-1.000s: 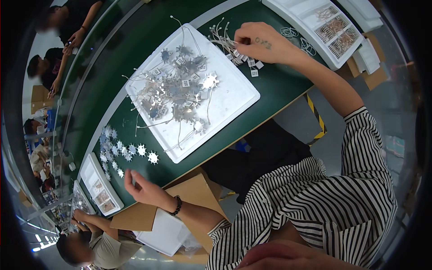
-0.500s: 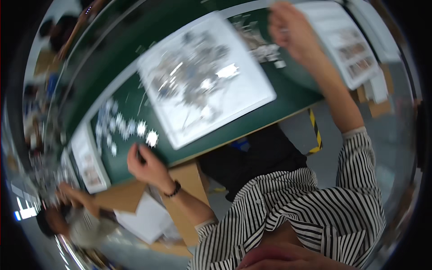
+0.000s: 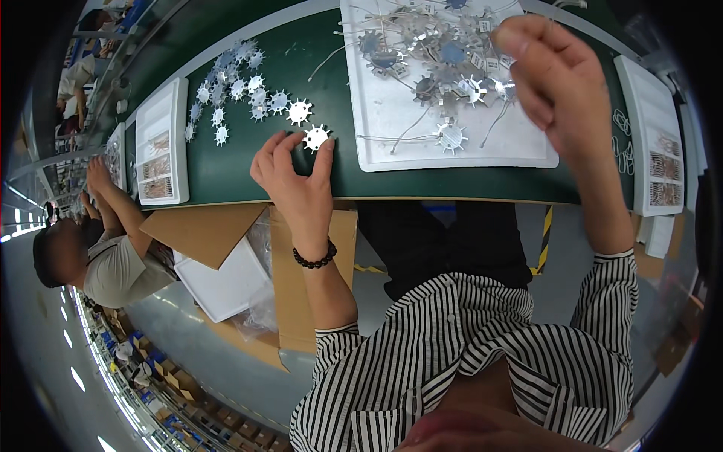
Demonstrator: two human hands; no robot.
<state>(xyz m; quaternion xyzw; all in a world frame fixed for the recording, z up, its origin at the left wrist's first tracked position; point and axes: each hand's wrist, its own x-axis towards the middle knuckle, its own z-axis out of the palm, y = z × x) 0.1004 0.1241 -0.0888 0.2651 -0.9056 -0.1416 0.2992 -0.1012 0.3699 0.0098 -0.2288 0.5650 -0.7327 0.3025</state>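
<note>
A green table [image 3: 226,173] spans the upper frame, grey floor [image 3: 211,354] lower left; the left hand [image 3: 297,192] pinches a silver disc [image 3: 316,137], the right hand [image 3: 561,90] curls, its hold unclear.

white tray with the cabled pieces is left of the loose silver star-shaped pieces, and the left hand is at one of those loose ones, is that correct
Not quite: the white tray is right of the loose silver star-shaped pieces, as the head view shows. The left hand is indeed at one of those.
</note>
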